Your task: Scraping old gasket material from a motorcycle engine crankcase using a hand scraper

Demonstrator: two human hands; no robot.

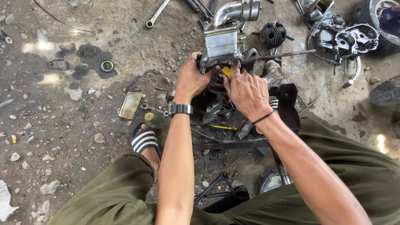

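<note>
Two hands working on greasy engine [223, 48] lying on floor [62, 108]: left hand [191, 79] gripping casing edge, fingers curled; right hand [246, 92] pinching yellow tool [226, 71] against its centre.

Clearance survey, head view. I find both hands crowded onto the engine casing [225, 48]: my left hand [192, 79] wraps its left edge, my right hand [246, 92] presses just beside it, with no passable gap between them. Behind the casing, a bent metal pipe [235, 10] and a finned cylinder [273, 34] block the far side; a long rod [287, 54] bars the right. Further right, a crankcase half [354, 39] and a tyre [385, 92] close that flank. To the left I note a small bottle [154, 120], a flat metal plate [130, 105] and a spanner [157, 13]; beyond them, open gritty floor [62, 137] gives wide passage.
</note>
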